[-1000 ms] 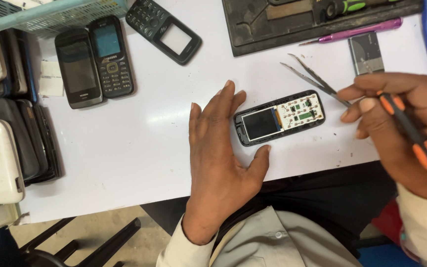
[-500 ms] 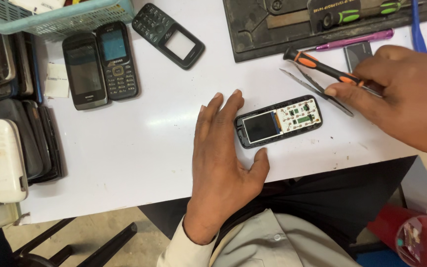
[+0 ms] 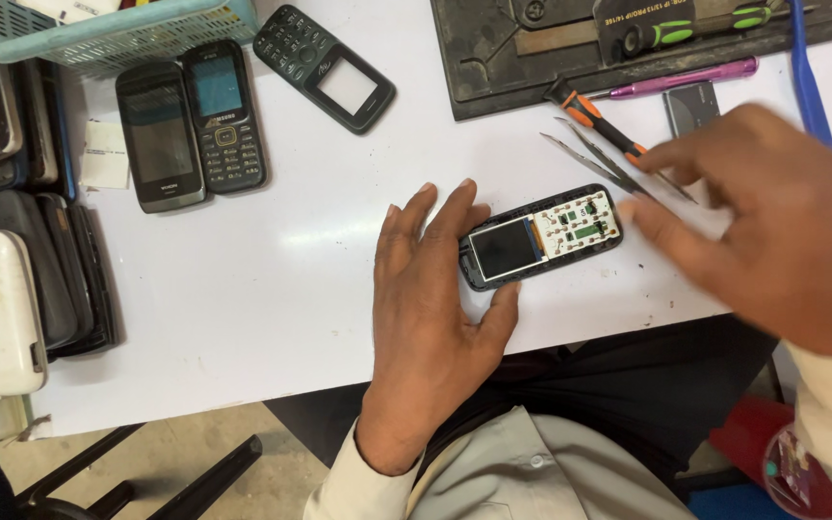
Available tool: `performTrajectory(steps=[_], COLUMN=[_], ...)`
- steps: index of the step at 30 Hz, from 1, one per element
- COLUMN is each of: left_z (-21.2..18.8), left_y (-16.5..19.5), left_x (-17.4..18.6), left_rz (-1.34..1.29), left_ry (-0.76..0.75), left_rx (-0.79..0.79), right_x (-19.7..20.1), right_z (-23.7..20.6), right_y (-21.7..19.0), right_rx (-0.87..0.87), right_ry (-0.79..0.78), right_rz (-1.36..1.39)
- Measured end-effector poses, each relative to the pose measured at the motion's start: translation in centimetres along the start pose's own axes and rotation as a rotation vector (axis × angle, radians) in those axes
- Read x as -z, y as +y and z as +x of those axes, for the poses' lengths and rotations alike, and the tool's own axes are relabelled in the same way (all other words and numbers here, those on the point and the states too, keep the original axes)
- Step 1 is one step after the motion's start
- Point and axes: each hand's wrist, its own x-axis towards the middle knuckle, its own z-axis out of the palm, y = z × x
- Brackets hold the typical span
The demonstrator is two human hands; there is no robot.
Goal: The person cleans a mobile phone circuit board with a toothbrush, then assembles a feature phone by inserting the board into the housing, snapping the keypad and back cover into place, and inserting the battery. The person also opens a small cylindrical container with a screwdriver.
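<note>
— Head view: what holds the opened phone (image 3: 541,236)?
— The left hand (image 3: 430,299), fingers spread flat, braces its screen end on the white table (image 3: 243,289).
— The right hand (image 3: 772,231)?
— Blurred, fingers loosely apart, empty, touching the keypad end beside tweezers (image 3: 589,159) and screwdriver (image 3: 594,116).

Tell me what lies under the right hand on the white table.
Under the right hand the tips of the metal tweezers and the shaft of the orange-handled screwdriver run out of sight. Whatever else sits beneath the blurred palm is covered.

Bare hands (image 3: 435,318) emerge from cream long sleeves (image 3: 368,481).
</note>
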Motion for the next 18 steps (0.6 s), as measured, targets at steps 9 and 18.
performTrajectory(steps=[9, 18], left_z=[-0.8, -1.8], left_y=[0.1, 0.4], left_x=[0.6, 1.1], left_rz=[-0.163, -0.491], left_ry=[0.043, 0.071], left_rx=[-0.034, 0.018], right_x=[-2.0, -1.0], right_z=[-0.3, -0.8], right_y=[-1.1, -2.4], right_rx=[0.375, 0.194], right_ry=[-0.129, -0.13], right_rz=[0.131, 0.179])
